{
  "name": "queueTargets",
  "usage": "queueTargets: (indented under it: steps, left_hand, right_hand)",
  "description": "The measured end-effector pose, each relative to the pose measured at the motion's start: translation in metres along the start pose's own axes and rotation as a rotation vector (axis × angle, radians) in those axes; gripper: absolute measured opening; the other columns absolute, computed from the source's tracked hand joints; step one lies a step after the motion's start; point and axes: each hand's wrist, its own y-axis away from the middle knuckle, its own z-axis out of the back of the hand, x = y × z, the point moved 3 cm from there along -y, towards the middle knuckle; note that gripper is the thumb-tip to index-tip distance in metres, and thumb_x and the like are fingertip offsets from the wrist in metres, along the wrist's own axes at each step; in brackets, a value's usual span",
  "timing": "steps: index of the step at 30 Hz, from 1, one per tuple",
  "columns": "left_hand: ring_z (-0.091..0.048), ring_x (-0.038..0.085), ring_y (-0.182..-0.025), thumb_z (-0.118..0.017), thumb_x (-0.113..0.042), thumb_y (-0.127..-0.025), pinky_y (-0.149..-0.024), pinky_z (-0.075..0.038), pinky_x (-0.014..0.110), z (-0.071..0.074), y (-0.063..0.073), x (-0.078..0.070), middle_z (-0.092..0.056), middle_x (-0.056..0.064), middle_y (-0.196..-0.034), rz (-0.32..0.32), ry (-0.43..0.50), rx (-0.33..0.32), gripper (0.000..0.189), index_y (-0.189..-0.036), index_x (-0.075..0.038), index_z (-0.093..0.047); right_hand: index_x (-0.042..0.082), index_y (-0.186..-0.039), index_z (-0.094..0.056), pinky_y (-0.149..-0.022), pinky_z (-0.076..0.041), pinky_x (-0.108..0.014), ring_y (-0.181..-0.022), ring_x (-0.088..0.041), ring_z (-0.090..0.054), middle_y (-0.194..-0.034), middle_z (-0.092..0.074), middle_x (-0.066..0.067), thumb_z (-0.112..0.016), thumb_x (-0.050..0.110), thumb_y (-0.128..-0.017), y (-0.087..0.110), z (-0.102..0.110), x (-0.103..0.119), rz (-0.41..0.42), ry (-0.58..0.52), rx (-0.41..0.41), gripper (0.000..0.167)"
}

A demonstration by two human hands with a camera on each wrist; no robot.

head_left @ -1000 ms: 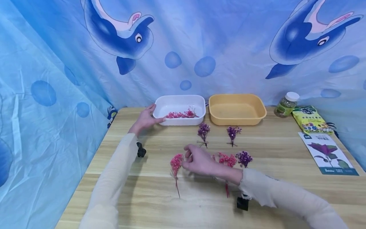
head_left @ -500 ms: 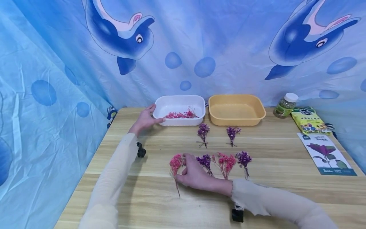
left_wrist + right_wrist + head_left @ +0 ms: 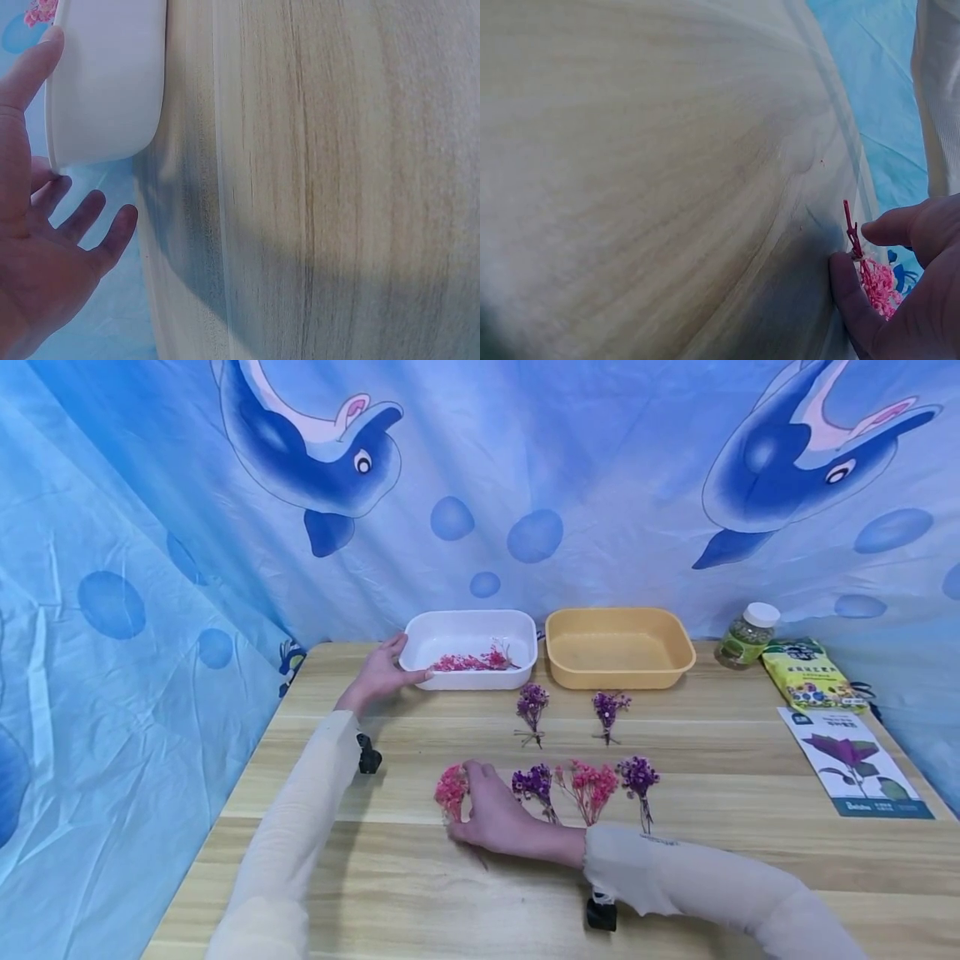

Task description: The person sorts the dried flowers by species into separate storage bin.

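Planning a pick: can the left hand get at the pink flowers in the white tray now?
Probably yes: the white tray is open-topped and nothing covers the pink flowers. The left hand grips the tray's left end, so would likely let go first.

Pink dried-flower bunch (image 3: pixel 451 790) and white rectangular tray (image 3: pixel 491 680)
The bunch slants, its blossom head farther off, its thin tied stems nearer; the round-cornered tray sits upright near the table's (image 3: pixel 420 910) far edge, pink sprigs (image 3: pixel 459 662) lying inside.
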Motion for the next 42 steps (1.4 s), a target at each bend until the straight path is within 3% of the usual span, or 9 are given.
queueTargets:
  steps: [10,15,20,30,37,39,42]
  left_hand:
    - [-0.01,0.036,-0.15,-0.082,-0.043,-0.082,-0.121,-0.014,0.048,0.0,0.0,0.002,-0.013,0.015,-0.165,-0.008,-0.004,-0.005,0.108,-0.156,0.003,-0.019]
    - [-0.011,0.037,-0.15,-0.083,-0.042,-0.081,-0.12,-0.014,0.049,0.0,0.0,0.001,-0.013,0.015,-0.165,-0.011,-0.006,-0.007,0.107,-0.155,0.003,-0.021]
    - [-0.009,0.037,-0.15,-0.082,-0.044,-0.082,-0.12,-0.013,0.049,0.0,-0.001,0.002,-0.012,0.015,-0.165,-0.011,-0.012,-0.001,0.108,-0.156,0.003,-0.019]
    - [-0.01,0.036,-0.15,-0.082,-0.046,-0.082,-0.12,-0.014,0.049,-0.001,-0.002,0.002,-0.013,0.015,-0.165,-0.008,-0.028,0.001,0.108,-0.156,0.002,-0.019]
    - [-0.012,0.036,-0.15,-0.082,-0.045,-0.081,-0.121,-0.014,0.047,0.0,-0.002,0.003,-0.015,0.016,-0.165,-0.021,-0.031,-0.008,0.109,-0.156,0.003,-0.02]
    - [-0.012,0.037,-0.15,-0.082,-0.046,-0.08,-0.121,-0.014,0.048,0.0,-0.002,0.002,-0.015,0.016,-0.165,-0.021,-0.034,-0.007,0.109,-0.156,0.002,-0.02]
    - [-0.012,0.037,-0.15,-0.082,-0.046,-0.08,-0.12,-0.014,0.049,0.001,-0.002,0.002,-0.014,0.016,-0.165,-0.022,-0.038,-0.005,0.11,-0.156,0.002,-0.019]
  right_hand:
    - [-0.007,-0.125,-0.055,-0.067,-0.053,-0.021,-0.074,-0.012,-0.053,-0.097,-0.056,-0.009,-0.085,0.0,-0.069,-0.005,0.0,0.001,0.076,0.125,0.017,0.064]
    - [-0.008,-0.123,-0.057,-0.065,-0.051,-0.019,-0.071,-0.008,-0.051,-0.085,-0.055,-0.003,-0.081,-0.006,-0.071,-0.005,0.002,-0.001,0.127,0.044,0.038,0.056]
    - [-0.01,-0.123,-0.057,-0.067,-0.052,-0.018,-0.068,-0.006,-0.052,-0.083,-0.057,-0.003,-0.076,-0.013,-0.072,-0.005,0.004,-0.003,0.148,-0.038,0.06,0.054]
    - [-0.009,-0.122,-0.059,-0.068,-0.053,-0.016,-0.069,-0.006,-0.056,-0.082,-0.062,-0.002,-0.068,-0.017,-0.069,-0.005,0.003,-0.005,0.149,-0.067,0.07,0.055]
    - [-0.012,-0.126,-0.058,-0.072,-0.054,-0.016,-0.077,-0.009,-0.06,-0.091,-0.066,-0.012,-0.061,-0.019,-0.075,-0.003,0.009,-0.004,0.18,-0.128,0.066,0.052]
    - [-0.012,-0.127,-0.057,-0.071,-0.055,-0.016,-0.077,-0.009,-0.061,-0.094,-0.067,-0.016,-0.061,-0.019,-0.077,-0.003,0.013,-0.002,0.199,-0.139,0.056,0.05]
    - [-0.011,-0.131,-0.055,-0.058,-0.055,-0.018,-0.065,-0.01,-0.061,-0.092,-0.069,-0.018,-0.06,-0.016,-0.083,-0.003,0.019,0.0,0.2,-0.181,0.065,0.049]
